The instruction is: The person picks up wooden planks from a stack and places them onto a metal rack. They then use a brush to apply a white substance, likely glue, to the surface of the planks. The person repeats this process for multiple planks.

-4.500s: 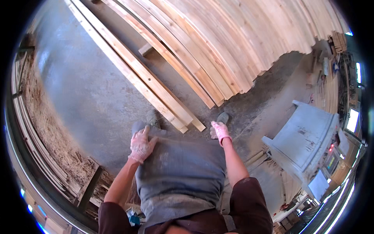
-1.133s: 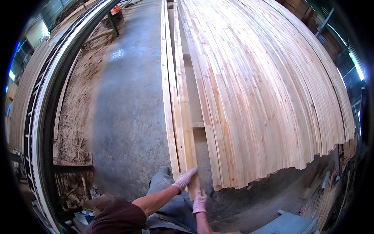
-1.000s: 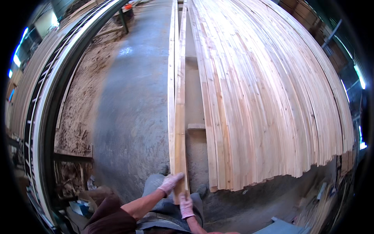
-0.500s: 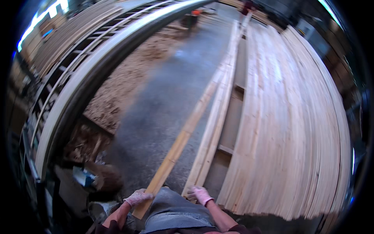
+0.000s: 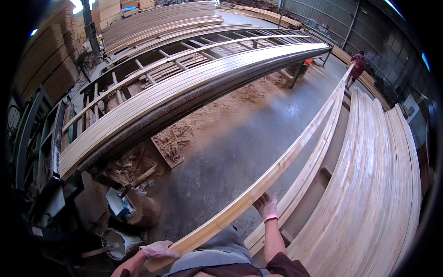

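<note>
A long, narrow wooden board (image 5: 230,213) slants from my lap up toward the far right. My left hand (image 5: 160,249), in a pale knitted glove, is closed on the board's near end. Beside the board's right edge is my right hand (image 5: 267,207), gloved too, with dirty fingers apart and reaching to that edge; whether they bear any of its weight is unclear. At the far end a person (image 5: 357,65) in dark red stands with hands at the board. Right of it lie a few loose boards (image 5: 302,187), partly behind my right forearm.
A wide layer of boards (image 5: 357,184) fills the right side. Across the left runs a long rack (image 5: 138,127) bearing pale boards (image 5: 194,76). Wood shavings (image 5: 212,122) cover the floor beneath it. A log stump (image 5: 143,210) and a white bucket (image 5: 121,244) stand at lower left.
The board in my left hand has risen, its far end now at the other person. My right hand has left the loose boards and come to its edge. The view has swung left.
</note>
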`<state>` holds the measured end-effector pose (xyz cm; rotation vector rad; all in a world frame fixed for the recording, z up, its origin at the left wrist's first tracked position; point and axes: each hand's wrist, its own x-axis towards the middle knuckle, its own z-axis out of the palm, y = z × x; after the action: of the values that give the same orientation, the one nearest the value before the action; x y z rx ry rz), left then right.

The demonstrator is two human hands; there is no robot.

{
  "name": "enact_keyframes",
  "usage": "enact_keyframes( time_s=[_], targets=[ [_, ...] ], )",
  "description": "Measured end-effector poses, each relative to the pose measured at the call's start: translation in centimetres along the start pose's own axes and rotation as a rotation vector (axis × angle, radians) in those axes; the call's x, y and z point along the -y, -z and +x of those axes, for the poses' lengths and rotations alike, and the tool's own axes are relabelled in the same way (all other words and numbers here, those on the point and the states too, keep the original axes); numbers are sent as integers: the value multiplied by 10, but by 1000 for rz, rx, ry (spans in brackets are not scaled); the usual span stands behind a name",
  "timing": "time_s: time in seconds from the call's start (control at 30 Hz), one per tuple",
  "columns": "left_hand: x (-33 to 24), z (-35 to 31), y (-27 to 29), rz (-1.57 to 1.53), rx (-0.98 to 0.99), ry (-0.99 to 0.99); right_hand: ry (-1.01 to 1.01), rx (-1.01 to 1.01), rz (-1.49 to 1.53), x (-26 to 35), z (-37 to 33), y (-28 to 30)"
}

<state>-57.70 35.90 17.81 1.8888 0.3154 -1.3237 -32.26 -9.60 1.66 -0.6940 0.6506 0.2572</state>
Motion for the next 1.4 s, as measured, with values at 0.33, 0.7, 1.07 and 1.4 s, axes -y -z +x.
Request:
enact_keyframes(
  time_s=[0.33, 0.7, 1.07, 1.4],
  targets=[
    [-65, -4, 113, -27, -47, -9, 77, 606, 283, 70, 163, -117],
    [9, -19, 293, -469, 131, 211, 77, 689, 469, 22, 192, -288],
    [-109, -26, 469, 59, -214, -86, -163, 755, 254, -93, 178, -467],
    [-60, -103, 599, 85, -424, 171, 98, 1193, -307, -198, 214, -591]
  ],
)
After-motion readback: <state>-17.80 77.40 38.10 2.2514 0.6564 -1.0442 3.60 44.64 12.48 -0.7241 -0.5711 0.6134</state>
